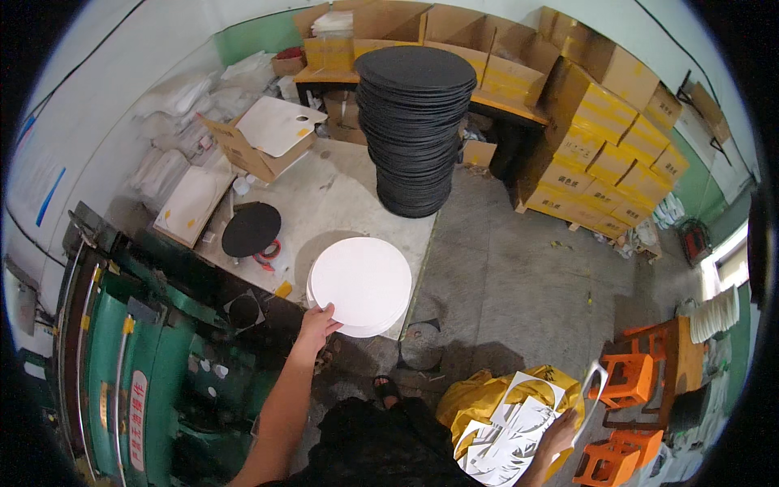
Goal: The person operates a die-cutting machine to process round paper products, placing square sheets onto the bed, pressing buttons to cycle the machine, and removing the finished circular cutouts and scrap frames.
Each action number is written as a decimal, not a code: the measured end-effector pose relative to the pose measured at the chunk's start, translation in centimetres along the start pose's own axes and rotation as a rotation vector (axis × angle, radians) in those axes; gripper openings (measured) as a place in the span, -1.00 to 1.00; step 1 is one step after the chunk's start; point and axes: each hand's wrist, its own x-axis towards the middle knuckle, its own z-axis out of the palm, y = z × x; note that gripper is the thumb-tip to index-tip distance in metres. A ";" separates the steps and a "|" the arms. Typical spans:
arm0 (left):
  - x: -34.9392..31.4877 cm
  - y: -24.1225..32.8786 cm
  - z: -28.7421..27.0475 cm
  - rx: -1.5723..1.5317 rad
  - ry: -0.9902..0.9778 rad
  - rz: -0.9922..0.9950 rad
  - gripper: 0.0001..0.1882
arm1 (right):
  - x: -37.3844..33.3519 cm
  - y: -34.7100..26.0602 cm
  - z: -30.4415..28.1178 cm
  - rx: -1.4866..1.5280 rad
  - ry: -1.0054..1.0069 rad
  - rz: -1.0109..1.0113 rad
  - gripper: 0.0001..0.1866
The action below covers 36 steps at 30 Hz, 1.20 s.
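My left hand [317,328] is at the near edge of a short stack of white round discs [361,280], with its thumb over the rim of the top one and its fingers closed at the edge. The stack lies at the near corner of a pale tabletop [324,187]. At the lower right, my right hand [557,436] grips a thin white offcut frame [596,390], tilted up on edge. Beside that hand, a yellow bag [458,398] holds many cut white scraps [511,434]. My right fingers are partly hidden.
A tall stack of black discs [414,138] stands behind the white ones. A black disc [251,229] and red-handled scissors [268,255] lie left. Green machinery [162,365] flanks my left arm. Orange stools [629,381] and stacked cartons [600,154] are on the right.
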 end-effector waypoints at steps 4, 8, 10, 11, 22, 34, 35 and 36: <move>-0.3 0.2 1.4 -0.008 0.005 -0.030 -0.55 | -10.2 13.5 16.2 -0.186 0.076 -0.243 -0.40; 0.1 0.2 0.8 0.000 0.013 0.008 -0.47 | -14.4 4.0 16.0 -0.208 -0.905 0.114 -0.36; -0.7 1.1 1.0 -0.061 -0.005 -0.012 -0.55 | -16.2 0.1 18.5 -0.171 -1.012 -0.065 -0.34; -1.3 2.2 0.2 0.100 0.009 0.008 -0.53 | -16.6 -2.6 20.0 -0.122 -1.028 -0.208 -0.33; -31.6 -15.4 -23.4 1.033 0.837 0.339 -0.70 | -19.8 -36.9 8.7 0.370 -1.836 -0.903 -0.51; -98.6 -39.8 -25.8 0.111 2.761 -1.175 -0.36 | -38.6 -32.8 -12.6 -0.129 -1.730 -1.780 -0.48; -100.3 -42.7 -26.2 -0.115 2.765 -1.182 -0.33 | -39.6 -32.2 -13.9 -0.148 -1.708 -1.831 -0.48; -106.5 -50.5 -21.3 -0.446 2.615 -0.233 -0.39 | -41.5 -32.2 -15.5 -0.206 -1.728 -1.930 -0.48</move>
